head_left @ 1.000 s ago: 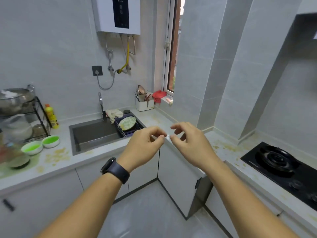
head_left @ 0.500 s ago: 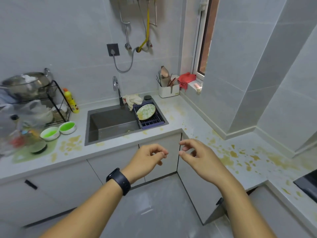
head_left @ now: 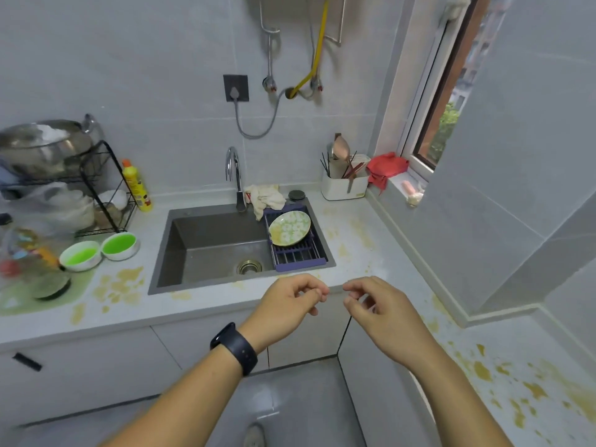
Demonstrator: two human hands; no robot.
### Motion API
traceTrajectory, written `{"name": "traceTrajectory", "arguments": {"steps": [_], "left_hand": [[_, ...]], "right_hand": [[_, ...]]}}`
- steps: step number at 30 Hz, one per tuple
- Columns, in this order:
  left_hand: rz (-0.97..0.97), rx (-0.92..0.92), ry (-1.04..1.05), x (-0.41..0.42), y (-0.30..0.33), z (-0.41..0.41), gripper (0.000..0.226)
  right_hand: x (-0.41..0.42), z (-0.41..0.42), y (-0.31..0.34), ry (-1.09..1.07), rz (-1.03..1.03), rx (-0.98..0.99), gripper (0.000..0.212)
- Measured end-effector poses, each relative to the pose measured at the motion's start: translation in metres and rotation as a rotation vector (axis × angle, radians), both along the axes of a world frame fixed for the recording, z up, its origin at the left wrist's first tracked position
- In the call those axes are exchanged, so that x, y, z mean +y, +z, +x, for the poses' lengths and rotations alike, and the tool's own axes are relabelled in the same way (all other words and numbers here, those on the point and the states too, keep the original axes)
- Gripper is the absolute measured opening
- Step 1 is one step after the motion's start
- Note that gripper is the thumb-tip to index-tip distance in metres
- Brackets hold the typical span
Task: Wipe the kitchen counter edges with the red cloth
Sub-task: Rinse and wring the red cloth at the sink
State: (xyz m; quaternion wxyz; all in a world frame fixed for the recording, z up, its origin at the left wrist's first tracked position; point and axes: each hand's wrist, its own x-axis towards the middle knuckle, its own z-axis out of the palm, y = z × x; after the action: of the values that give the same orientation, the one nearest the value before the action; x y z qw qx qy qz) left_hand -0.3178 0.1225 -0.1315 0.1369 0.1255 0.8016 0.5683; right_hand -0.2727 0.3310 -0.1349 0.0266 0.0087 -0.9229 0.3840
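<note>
The red cloth [head_left: 385,167] lies crumpled on the window sill at the back right, beside a white utensil holder [head_left: 344,185]. The pale L-shaped counter [head_left: 380,262] carries yellowish stains along its front edge and on its right wing. My left hand [head_left: 287,304], with a black watch on its wrist, hovers over the counter's front edge by the inner corner, fingers curled with the thumb against them, holding nothing. My right hand [head_left: 383,314] is a short gap to its right, fingers loosely bent and holding nothing. Both hands are far from the cloth.
A dark sink [head_left: 213,246] holds a purple rack with a floral plate [head_left: 289,228]; a pale rag [head_left: 266,198] lies by the tap. At the left stand two green bowls [head_left: 96,251], a yellow bottle [head_left: 137,185] and a wire rack with pots [head_left: 48,156].
The view has tilted down and moved closer to the sink. Both hands have dropped lower toward the counter's front edge and stayed close together.
</note>
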Motion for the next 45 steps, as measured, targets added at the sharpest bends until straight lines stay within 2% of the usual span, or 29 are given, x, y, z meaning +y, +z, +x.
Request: {"name": "traceTrajectory", "arguments": {"steps": [7,12,16,24,29,32,36,39,45], "left_hand": [[-0.002,-0.037,-0.078,-0.003,-0.010,-0.115,0.017],[-0.016,-0.036,-0.212,0.019,-0.013,-0.180,0.017],[0.002,-0.050,-0.265,0.034,-0.018,-0.219,0.018],[-0.045,-0.101,-0.211,0.078,-0.048,-0.312,0.023],[-0.137,-0.071,-0.169,0.113,-0.049,-0.376,0.027],[-0.159,-0.103,-0.110,0.131,-0.054,-0.409,0.026],[-0.195,-0.125,-0.054,0.144,-0.063,-0.442,0.025],[-0.210,-0.160,-0.018,0.146,-0.067,-0.458,0.024],[-0.251,-0.208,0.028,0.139,-0.074,-0.480,0.022]], "right_hand": [[-0.008,-0.106,-0.002,-0.042,0.083,-0.048,0.013],[-0.001,-0.163,-0.004,-0.150,0.040,-0.027,0.014],[0.006,-0.190,-0.024,-0.137,0.039,-0.114,0.012],[0.053,-0.298,-0.056,-0.119,0.097,-0.185,0.014],[0.107,-0.391,-0.074,-0.177,0.132,-0.178,0.017],[0.151,-0.464,-0.094,-0.203,0.231,-0.149,0.020],[0.214,-0.558,-0.100,-0.225,0.480,-0.147,0.037],[0.255,-0.606,-0.100,-0.229,0.629,-0.184,0.033],[0.291,-0.653,-0.113,-0.189,0.746,-0.340,0.044]]}}
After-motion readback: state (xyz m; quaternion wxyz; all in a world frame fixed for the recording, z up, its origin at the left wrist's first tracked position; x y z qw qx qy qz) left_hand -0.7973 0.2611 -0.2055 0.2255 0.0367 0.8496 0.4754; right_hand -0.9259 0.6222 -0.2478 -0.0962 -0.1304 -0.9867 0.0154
